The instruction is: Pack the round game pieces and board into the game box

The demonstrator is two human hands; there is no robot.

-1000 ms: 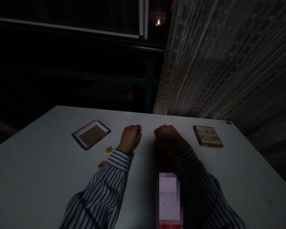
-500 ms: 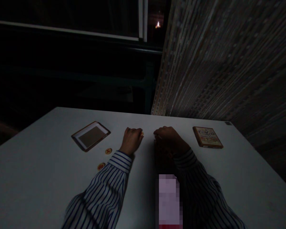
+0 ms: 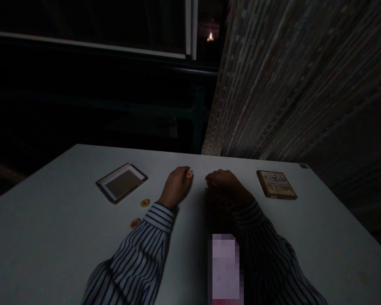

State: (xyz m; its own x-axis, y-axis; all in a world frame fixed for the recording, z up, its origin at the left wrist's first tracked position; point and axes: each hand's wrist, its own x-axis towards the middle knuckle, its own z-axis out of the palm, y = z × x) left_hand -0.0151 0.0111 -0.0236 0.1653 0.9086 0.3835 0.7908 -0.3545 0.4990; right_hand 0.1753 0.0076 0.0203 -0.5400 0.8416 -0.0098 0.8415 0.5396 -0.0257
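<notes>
My left hand (image 3: 175,186) is over the middle of the table, its thumb and fingers closed on a round Chinese chess piece (image 3: 189,174) with a red mark. To the right, my right hand (image 3: 229,184) is bent inward with its fingers curled closed. Beneath it stands a dark object (image 3: 215,207), mostly in shadow, whose kind I cannot make out. Two more round chess pieces, one higher (image 3: 145,203) and one lower (image 3: 134,223), lie beside my left forearm. Both carry red characters, and the sleeve comes up to the lower one.
On the white table (image 3: 66,237), a shallow open box half (image 3: 122,183) lies at the left. A flat box (image 3: 277,184) with printed writing lies at the right. A string curtain (image 3: 257,84) hangs behind the table. A blurred pale patch covers the bottom centre.
My left hand has turned so that the chess piece's red-marked face shows more. My right hand stays nearly in place. The view has tilted up slightly.
</notes>
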